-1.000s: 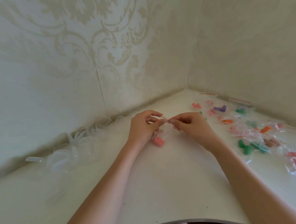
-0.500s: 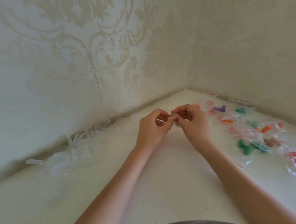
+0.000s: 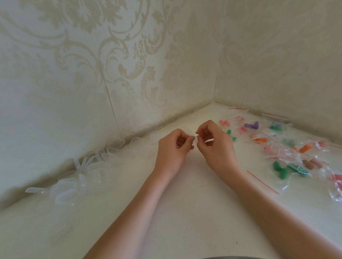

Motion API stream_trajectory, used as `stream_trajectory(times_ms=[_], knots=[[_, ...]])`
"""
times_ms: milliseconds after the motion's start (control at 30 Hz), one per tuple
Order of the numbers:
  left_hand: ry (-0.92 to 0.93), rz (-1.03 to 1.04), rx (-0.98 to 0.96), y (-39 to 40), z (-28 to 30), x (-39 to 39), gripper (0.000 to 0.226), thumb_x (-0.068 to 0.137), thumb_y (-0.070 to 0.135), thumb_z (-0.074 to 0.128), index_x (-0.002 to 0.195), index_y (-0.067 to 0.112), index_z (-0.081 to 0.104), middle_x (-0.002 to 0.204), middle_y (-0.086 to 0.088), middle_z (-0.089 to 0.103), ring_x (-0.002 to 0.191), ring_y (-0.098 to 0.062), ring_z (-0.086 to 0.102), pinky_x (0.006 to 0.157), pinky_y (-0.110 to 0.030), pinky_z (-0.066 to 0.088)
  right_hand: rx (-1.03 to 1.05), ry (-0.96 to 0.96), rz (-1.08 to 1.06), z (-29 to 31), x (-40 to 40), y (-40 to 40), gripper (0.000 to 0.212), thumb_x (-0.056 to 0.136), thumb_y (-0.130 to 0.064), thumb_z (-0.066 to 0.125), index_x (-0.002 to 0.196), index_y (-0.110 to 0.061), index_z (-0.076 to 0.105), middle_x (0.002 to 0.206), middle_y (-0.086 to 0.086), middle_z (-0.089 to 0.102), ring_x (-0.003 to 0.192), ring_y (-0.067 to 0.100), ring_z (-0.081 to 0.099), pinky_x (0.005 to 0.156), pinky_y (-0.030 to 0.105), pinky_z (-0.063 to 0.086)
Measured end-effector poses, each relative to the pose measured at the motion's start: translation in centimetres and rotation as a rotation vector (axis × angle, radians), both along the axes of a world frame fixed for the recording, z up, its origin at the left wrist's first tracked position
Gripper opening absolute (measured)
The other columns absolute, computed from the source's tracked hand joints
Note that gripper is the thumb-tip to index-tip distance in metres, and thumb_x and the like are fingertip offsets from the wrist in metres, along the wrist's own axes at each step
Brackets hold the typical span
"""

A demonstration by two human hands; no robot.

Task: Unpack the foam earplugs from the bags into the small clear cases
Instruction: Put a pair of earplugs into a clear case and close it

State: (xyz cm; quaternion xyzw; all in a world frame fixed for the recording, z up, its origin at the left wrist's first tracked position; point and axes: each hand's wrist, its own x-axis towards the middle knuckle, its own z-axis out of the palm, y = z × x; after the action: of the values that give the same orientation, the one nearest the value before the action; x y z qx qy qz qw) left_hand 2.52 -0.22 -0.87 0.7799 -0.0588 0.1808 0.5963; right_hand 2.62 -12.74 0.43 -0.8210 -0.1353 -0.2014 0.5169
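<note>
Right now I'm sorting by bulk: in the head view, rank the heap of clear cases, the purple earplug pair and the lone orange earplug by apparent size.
1. heap of clear cases
2. purple earplug pair
3. orange earplug, though similar to the purple pair; nearness differs, so unsure.

You face a room corner: two walls (image 3: 123,62) papered in pale cream with a faint damask scroll pattern, a vertical seam running down the left one. A white table (image 3: 190,207) fits into the corner, its near edge curved. Light is soft and even.
</note>
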Motion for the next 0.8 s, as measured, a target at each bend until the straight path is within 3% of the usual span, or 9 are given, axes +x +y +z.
stream_trajectory(times_ms=[167, 267, 367, 433, 633, 800], knots=[[-0.044, 0.036, 0.127, 0.06, 0.1, 0.0, 0.011, 0.089, 0.014, 0.063, 0.08, 0.006, 0.063, 0.075, 0.002, 0.068, 0.072, -0.013, 0.067, 0.072, -0.029, 0.055, -0.083, -0.038, -0.005, -0.16, 0.12, 0.1, 0.022, 0.084, 0.002, 0.054, 0.088, -0.02, 0.052, 0.084, 0.003, 0.059, 0.078, 0.015, 0.055, 0.068, 0.027, 0.048], [0.008, 0.037, -0.027, -0.02, 0.44, -0.19, 0.013, 0.09, 0.012, 0.061, 0.081, 0.002, 0.062, 0.076, -0.001, 0.069, 0.067, -0.009, 0.067, 0.066, -0.021, 0.054, -0.087, -0.011, 0.015, -0.11, 0.07, 0.27, 0.021, 0.085, -0.004, 0.057, 0.098, -0.019, 0.056, 0.079, 0.003, 0.058, 0.077, 0.015, 0.058, 0.073, 0.033, 0.051], [0.057, -0.028, -0.156, -0.2, 0.65, -0.23, 0.017, 0.09, 0.012, 0.061, 0.08, -0.002, 0.057, 0.074, -0.004, 0.065, 0.064, -0.014, 0.063, 0.068, -0.03, 0.056, -0.108, 0.035, 0.041, 0.02, -0.13, 0.31, 0.012, 0.085, -0.008, 0.06, 0.09, -0.019, 0.06, 0.075, -0.003, 0.063, 0.078, 0.017, 0.063, 0.074, 0.036, 0.053], [0.07, -0.056, -0.163, -0.23, 0.6, -0.17, 0.021, 0.089, 0.015, 0.064, 0.08, -0.001, 0.054, 0.072, -0.004, 0.062, 0.063, -0.015, 0.061, 0.067, -0.033, 0.056, -0.109, 0.052, 0.05, 0.04, -0.19, 0.36, 0.011, 0.086, -0.007, 0.059, 0.084, -0.017, 0.062, 0.072, -0.008, 0.066, 0.074, 0.014, 0.065, 0.072, 0.034, 0.054], [0.13, -0.136, -0.135, -0.17, 0.49, -0.1, 0.026, 0.097, 0.023, 0.054, 0.08, 0.003, 0.051, 0.068, -0.002, 0.061, 0.057, -0.01, 0.058, 0.057, -0.021, 0.051, 0.034, 0.092, 0.004, -0.13, -0.32, 0.67, 0.01, 0.087, -0.009, 0.06, 0.082, -0.014, 0.067, 0.068, -0.008, 0.067, 0.063, 0.002, 0.062, 0.062, 0.014, 0.048], [0.039, -0.121, -0.012, -0.04, 0.31, -0.35, 0.023, 0.098, 0.013, 0.048, 0.079, 0.001, 0.051, 0.062, 0.008, 0.052, 0.053, -0.004, 0.05, 0.053, -0.015, 0.045, 0.082, 0.138, -0.044, -0.4, -0.17, 0.6, 0.012, 0.084, -0.009, 0.061, 0.075, -0.016, 0.064, 0.066, -0.004, 0.065, 0.064, 0.012, 0.062, 0.062, 0.02, 0.049]])
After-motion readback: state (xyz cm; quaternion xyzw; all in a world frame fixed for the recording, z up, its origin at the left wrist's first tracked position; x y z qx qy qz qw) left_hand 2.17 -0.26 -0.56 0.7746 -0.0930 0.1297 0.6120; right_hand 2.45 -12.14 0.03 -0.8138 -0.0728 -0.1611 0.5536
